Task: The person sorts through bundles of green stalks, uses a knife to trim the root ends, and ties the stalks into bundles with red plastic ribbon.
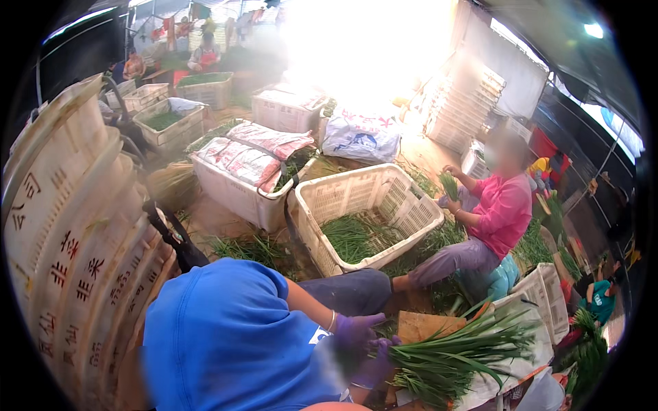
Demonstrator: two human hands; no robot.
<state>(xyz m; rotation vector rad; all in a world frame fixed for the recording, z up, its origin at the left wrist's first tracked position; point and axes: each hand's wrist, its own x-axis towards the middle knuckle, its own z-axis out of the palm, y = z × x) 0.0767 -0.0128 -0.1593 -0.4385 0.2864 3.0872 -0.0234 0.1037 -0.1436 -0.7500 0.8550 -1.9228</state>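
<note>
My left hand [356,331], in a purple glove, has at least one finger stretched out near the stem ends of a bunch of long green chives [459,349]. My right hand [375,366], also in a purple glove, is closed around that end of the bunch; its palm is hidden and partly blurred. The leaves fan out to the right over a pale sack [531,359]. Just beyond the stems is a brown wooden board [426,327]. My blue sleeve and bent torso cover the lower left.
A large white crate [373,260] with some chives stands ahead, beside a sack-covered crate [240,179]. Stacked white crates [65,253] rise close on my left. A co-worker in a pink top [504,209] sits to the right, holding greens. Loose chives [250,252] litter the floor.
</note>
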